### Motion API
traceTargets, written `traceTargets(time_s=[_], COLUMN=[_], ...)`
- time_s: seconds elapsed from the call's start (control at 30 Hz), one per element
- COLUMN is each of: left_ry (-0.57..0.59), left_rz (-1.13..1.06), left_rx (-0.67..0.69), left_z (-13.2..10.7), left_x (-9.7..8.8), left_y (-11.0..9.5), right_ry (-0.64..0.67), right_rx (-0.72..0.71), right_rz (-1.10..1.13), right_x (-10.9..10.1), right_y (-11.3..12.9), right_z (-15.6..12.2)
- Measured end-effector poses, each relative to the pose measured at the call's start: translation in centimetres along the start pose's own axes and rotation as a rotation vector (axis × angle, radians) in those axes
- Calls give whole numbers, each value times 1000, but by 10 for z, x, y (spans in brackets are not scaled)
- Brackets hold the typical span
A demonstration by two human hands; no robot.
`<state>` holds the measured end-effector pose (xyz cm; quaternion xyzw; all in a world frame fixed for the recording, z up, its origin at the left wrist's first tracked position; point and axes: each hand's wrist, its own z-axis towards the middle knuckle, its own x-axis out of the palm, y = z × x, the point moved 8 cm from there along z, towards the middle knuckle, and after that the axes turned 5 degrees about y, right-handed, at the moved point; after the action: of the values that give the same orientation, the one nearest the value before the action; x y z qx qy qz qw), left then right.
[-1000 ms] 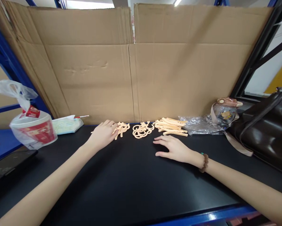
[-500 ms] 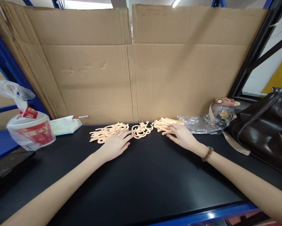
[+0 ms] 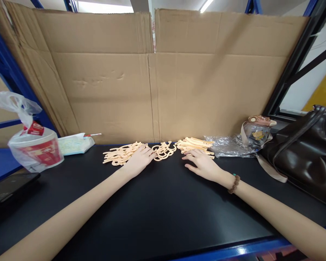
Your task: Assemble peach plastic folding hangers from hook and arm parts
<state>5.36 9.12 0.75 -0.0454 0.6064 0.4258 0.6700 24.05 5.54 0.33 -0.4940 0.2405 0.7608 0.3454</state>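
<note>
Cardboard screen (image 3: 206, 79), brown and creased, stands upright behind the matte black table (image 3: 157, 210), whose front edge is blue; a blue metal post (image 3: 5, 58) flanks it at left. A glossy dark brown bag (image 3: 309, 159) sits at right, and a red-and-white tub in a clear plastic bag (image 3: 40, 150) at left. The left hand (image 3: 139, 159) lies palm down over the right end of a pile of wavy, pale orange strips (image 3: 118, 154); whether it pinches any piece cannot be told. The right hand (image 3: 202, 166) appears released, fingers loosely spread at the near edge of a pile of straight, pale orange strips (image 3: 192, 143). Smallest is a pile of curved, pale orange pieces (image 3: 165, 148), between the hands. Assessment: thin, overlapping pieces favour a light fingertip pinch from above; a palm sweep could mix the wavy and curved piles, which lie close together.
</note>
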Motion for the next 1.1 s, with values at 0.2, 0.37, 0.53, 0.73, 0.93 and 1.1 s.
traceTargets(time_s=[0.2,0.37,0.53,0.73,0.93,1.1], left_ry=[4,2,-5,-12,32,-4], left_rz=[19,33,55,31,-10,-107], left_rx=[39,-4,-92,-228,-326,-465], left_z=[7,6,7,14,23,21], left_x=[-4,0,-6,-28,-31,-40], left_y=[2,6,13,25,39,53], right_ry=[18,36,48,53,50,51], right_rx=[-1,-4,-4,-17,-29,-40], right_rz=[27,40,48,62,80,93], right_x=[-3,-3,0,2,1,2], right_y=[-1,0,0,1,3,4], right_z=[-2,-2,-2,-2,-2,-2])
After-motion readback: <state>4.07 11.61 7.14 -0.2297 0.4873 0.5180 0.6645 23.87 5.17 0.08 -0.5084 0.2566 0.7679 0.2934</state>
